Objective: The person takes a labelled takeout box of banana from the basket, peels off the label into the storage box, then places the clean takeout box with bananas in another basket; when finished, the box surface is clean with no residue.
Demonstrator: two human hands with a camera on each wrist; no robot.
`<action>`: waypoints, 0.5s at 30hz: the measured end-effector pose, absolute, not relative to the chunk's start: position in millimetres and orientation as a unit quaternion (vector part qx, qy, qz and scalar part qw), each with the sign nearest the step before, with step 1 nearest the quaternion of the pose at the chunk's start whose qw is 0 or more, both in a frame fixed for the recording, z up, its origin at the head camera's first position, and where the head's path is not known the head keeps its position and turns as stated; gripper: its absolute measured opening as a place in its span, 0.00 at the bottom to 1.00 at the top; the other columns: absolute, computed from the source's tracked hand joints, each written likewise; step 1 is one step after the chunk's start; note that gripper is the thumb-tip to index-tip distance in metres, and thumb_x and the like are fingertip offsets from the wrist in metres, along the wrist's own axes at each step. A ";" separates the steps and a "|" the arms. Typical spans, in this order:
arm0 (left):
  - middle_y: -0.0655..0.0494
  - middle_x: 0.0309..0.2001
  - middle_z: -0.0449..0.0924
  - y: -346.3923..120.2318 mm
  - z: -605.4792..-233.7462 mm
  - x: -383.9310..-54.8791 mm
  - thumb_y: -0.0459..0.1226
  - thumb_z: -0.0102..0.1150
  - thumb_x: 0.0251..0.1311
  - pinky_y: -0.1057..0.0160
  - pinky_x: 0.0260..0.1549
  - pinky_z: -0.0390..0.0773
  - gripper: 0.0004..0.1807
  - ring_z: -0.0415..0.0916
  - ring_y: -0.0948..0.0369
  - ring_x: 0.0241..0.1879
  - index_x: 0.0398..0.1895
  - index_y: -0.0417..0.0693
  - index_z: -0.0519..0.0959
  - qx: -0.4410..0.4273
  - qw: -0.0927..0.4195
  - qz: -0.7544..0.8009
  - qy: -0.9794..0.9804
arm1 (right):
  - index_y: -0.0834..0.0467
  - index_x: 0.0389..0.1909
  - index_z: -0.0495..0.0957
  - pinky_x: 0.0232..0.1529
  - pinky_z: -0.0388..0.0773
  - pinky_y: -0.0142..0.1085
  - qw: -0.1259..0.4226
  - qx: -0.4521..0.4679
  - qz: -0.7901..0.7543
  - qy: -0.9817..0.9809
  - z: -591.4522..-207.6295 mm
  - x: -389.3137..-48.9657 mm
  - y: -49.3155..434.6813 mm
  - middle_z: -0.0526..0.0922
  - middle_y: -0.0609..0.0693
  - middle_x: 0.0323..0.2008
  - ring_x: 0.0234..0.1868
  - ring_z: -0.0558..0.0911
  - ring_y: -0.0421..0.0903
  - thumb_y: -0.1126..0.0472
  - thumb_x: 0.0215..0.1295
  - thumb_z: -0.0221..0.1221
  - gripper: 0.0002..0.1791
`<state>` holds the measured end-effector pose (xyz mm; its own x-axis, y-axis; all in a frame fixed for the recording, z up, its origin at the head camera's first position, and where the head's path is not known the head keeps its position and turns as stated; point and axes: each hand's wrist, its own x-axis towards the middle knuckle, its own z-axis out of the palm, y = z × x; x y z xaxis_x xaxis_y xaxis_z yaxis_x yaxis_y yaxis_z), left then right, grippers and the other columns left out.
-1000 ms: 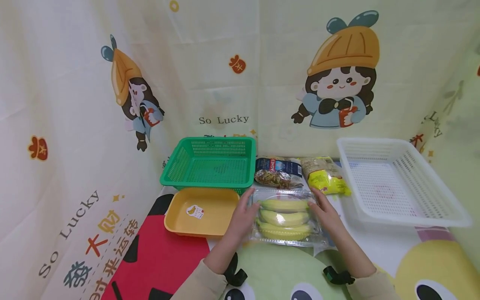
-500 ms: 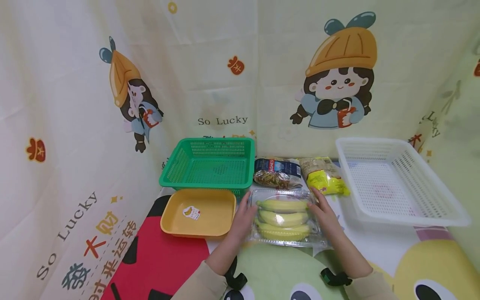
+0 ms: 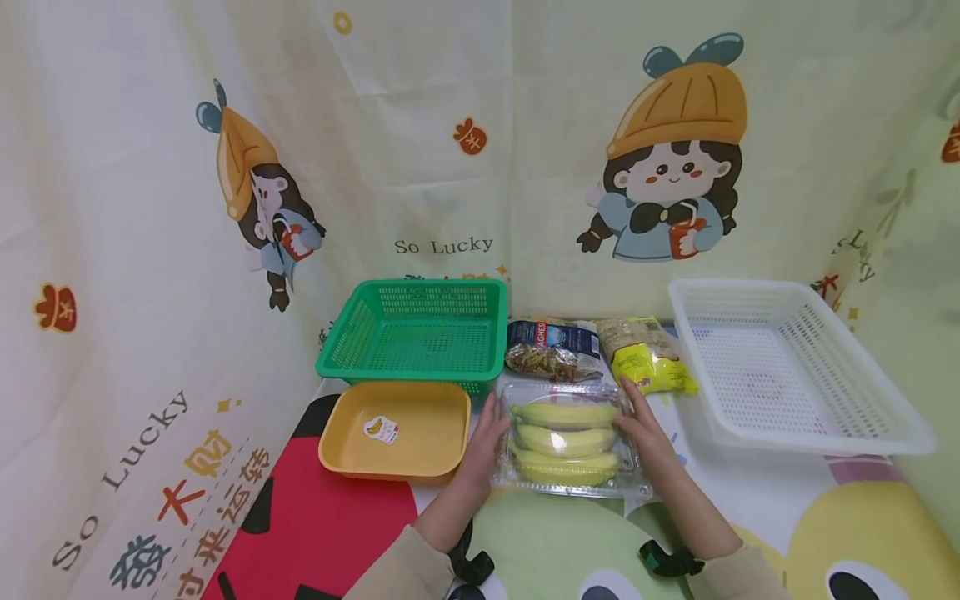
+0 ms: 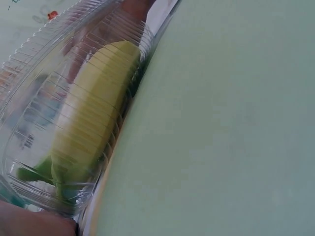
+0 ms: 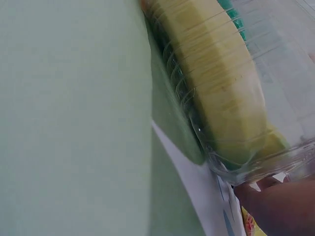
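Observation:
A clear plastic clamshell box (image 3: 566,392) with several yellow-green bananas (image 3: 566,440) inside sits in front of the person, its lid down. My left hand (image 3: 480,450) holds the box's left side, and my right hand (image 3: 651,437) holds its right side, thumb along the edge. In the left wrist view, one banana (image 4: 96,113) shows through the ribbed wall, with a bit of the left hand (image 4: 37,221) at the lower corner. The right wrist view has the right hand's fingers (image 5: 266,183) bent at the box's lower corner, partly hidden.
A yellow tray (image 3: 345,417) with a banana sticker (image 3: 381,429) lies left of the box. Behind stand a green basket (image 3: 412,367) and two food bags, one dark blue (image 3: 555,350), one yellow (image 3: 648,358). A white basket (image 3: 810,417) stands at right.
The yellow tray has shifted slightly left. My left thumb has drawn back from the lid toward the box's side. The box stays nearly in place; the head view has tilted a little.

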<state>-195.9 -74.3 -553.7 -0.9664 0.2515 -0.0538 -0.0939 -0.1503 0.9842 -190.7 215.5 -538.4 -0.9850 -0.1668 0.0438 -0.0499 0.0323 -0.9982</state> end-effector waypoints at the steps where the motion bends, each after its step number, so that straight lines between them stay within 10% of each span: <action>1: 0.54 0.81 0.32 -74.2 -554.2 -195.9 0.49 0.45 0.73 0.44 0.77 0.35 0.42 0.28 0.53 0.80 0.81 0.57 0.34 0.062 0.116 0.756 0.642 | 0.52 0.80 0.37 0.73 0.28 0.66 0.042 -0.077 -0.694 0.715 -539.4 -190.8 215.3 0.30 0.52 0.80 0.79 0.29 0.60 0.58 0.76 0.46 0.39; 15: 0.55 0.81 0.34 -71.6 -556.6 -195.4 0.47 0.41 0.75 0.44 0.76 0.31 0.39 0.28 0.53 0.80 0.81 0.59 0.35 0.064 0.117 0.760 0.636 | 0.56 0.80 0.39 0.74 0.28 0.64 0.039 -0.072 -0.704 0.705 -539.8 -190.8 214.0 0.32 0.52 0.80 0.79 0.28 0.58 0.60 0.76 0.44 0.37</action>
<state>-195.4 -71.6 -556.6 -0.9644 0.2595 -0.0510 -0.0959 -0.1635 0.9819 -190.8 214.0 -539.8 -0.9864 -0.1578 0.0463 -0.0466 -0.0014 -0.9989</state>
